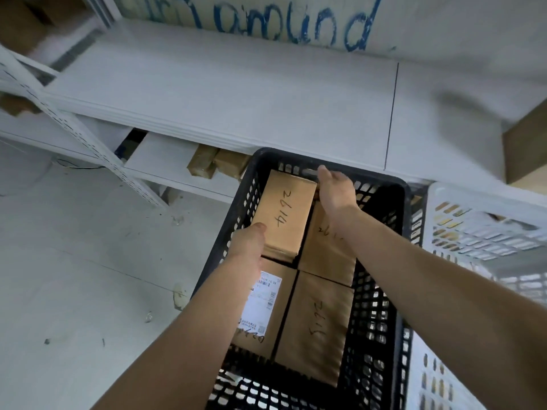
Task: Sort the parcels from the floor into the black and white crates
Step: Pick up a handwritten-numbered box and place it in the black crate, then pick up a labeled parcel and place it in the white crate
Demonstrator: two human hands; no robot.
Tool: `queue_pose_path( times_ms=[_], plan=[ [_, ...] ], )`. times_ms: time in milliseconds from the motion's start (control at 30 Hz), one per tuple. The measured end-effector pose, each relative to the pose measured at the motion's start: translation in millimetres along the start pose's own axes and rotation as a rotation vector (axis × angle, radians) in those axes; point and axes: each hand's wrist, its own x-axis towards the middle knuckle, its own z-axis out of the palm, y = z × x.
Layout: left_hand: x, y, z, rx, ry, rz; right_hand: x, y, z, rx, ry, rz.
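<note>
Floor: pale, at the left. A white shelf runs across above it.

Left hand: grips the near short end of the held parcel, thumb on the top face.

Held parcel: brown box inside the black crate, in the far left corner, raised above the layer below. Its long axis runs from the person toward the shelf, leaning slightly right at the far end. The top face, with handwritten digits, points up.

Right hand: holds the far short end, fingers curled over the edge.

Lower layer: a labelled parcel at near left and two brown parcels at the right.

White crate: just beside the black crate, on its right
</note>
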Motion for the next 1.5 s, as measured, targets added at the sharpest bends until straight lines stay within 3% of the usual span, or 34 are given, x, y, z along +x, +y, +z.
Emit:
queue_pose_path(
  times_ms=[167,333,633,767,967,1200,1500],
  plan=[
    [-43,36,-3,0.085,-0.088,0.322,-54,-36,-22,0.131,0.044,-0.137],
    [-99,67,-5,0.095,-0.261,0.626,-120,-58,-47,0.242,0.227,-0.253],
    [-200,42,-20,0.210,-0.882,1.049,-258,-41,-71,0.458,0.604,-0.371],
    [-255,-2,-9,0.243,-1.227,1.038,-331,-9,-98,0.469,0.841,-0.355],
    [-331,-97,1,0.386,-1.572,0.988,-457,55,-143,0.435,1.268,-0.277],
    [-418,-214,-20,0.515,-1.830,0.848,-605,131,-157,0.483,1.581,-0.188],
    [-500,-364,-82,0.669,-1.959,0.744,-774,229,-151,0.581,1.756,-0.097]
  ],
)
